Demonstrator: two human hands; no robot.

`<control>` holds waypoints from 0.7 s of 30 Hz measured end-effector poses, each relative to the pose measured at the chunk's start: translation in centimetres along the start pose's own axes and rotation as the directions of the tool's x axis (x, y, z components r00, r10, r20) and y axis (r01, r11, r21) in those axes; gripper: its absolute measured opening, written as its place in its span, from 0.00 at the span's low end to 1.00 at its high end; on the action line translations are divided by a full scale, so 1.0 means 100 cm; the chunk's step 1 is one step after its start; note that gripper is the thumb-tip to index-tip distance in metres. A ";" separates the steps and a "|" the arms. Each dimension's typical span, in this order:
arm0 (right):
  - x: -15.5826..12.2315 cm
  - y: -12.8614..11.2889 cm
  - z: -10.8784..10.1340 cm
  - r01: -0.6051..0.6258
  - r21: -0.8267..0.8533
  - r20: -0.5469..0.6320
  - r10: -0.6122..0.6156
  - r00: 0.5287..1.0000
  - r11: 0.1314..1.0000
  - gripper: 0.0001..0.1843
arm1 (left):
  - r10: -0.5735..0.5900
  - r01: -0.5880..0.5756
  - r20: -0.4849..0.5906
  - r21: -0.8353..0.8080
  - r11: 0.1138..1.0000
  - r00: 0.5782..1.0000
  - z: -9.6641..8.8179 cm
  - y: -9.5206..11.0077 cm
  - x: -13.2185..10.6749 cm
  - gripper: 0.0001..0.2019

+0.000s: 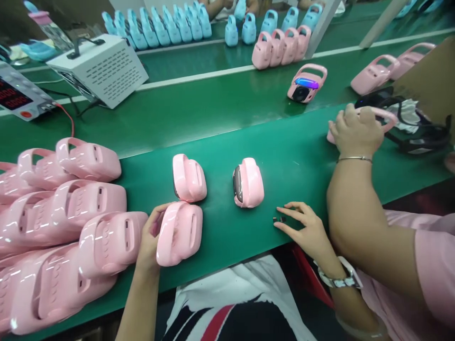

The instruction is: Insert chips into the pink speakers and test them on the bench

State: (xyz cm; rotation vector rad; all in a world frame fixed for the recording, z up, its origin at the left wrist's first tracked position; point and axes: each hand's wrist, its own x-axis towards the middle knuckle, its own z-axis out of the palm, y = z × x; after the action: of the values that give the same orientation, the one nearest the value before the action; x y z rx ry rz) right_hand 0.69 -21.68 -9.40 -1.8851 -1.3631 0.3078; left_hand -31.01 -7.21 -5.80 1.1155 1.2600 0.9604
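your left hand (pixel 151 234) grips a pink speaker (pixel 179 233) by its left edge, near the table's (pixel 220 118) front. your right hand (pixel 307 227) rests with fingers spread, fingertips touching a small dark part (pixel 279 219). two more speakers (pixel 189 177) stand just beyond. a co-worker's hand (pixel 355 130) closes on another at far right.

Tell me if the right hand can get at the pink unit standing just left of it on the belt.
Probably yes. The right hand rests on a small dark part, and only bare green belt lies between it and the pink unit.
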 end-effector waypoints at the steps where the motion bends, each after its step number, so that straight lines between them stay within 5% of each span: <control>1: -0.007 0.002 0.006 0.025 -0.030 -0.050 -0.027 0.998 0.999 0.13 | -0.008 0.008 0.010 0.016 1.000 1.000 0.000 0.000 0.001 0.26; 7: -0.011 -0.006 0.022 0.004 -0.061 -0.129 -0.012 0.992 0.998 0.10 | -0.002 -0.006 0.056 0.151 0.988 0.998 -0.007 0.010 -0.002 0.28; 9: -0.008 -0.010 0.021 -0.038 0.035 -0.136 0.043 0.990 0.999 0.10 | 0.075 -0.058 -0.054 0.262 0.963 0.996 -0.004 0.028 -0.015 0.27; 10: -0.006 -0.013 0.020 -0.064 0.119 -0.136 0.081 0.987 0.991 0.09 | 0.180 -0.131 -0.148 0.293 0.947 0.972 0.000 0.039 -0.025 0.24; 13: 0.003 -0.021 0.017 -0.205 0.439 -0.062 0.258 0.964 0.875 0.06 | 0.485 -0.431 -0.324 0.226 0.873 0.812 0.031 0.068 -0.051 0.13; 15: 0.015 -0.027 0.016 -0.309 0.598 0.029 0.365 0.930 0.740 0.07 | 0.461 -0.438 -0.160 0.157 0.885 0.873 0.065 0.074 -0.057 0.10; 17: 0.031 -0.032 0.017 -0.351 0.680 0.084 0.407 0.909 0.644 0.09 | 0.317 -0.338 0.128 0.206 0.918 0.940 0.103 0.065 -0.048 0.14; 19: 0.047 -0.037 0.019 -0.336 0.723 0.093 0.398 0.913 0.603 0.10 | 0.298 -0.346 0.199 0.284 0.894 0.934 0.137 0.051 -0.031 0.17; 21: 0.058 -0.041 0.022 -0.317 0.751 0.100 0.375 0.922 0.580 0.10 | 0.383 -0.439 0.224 0.319 0.840 0.896 0.156 0.039 -0.015 0.09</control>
State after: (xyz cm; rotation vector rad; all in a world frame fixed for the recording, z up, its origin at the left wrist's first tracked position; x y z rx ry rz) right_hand -1.14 -15.06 -6.63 -1.3783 -0.6087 0.8631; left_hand -15.47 -9.39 -2.03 1.7747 1.1159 0.9522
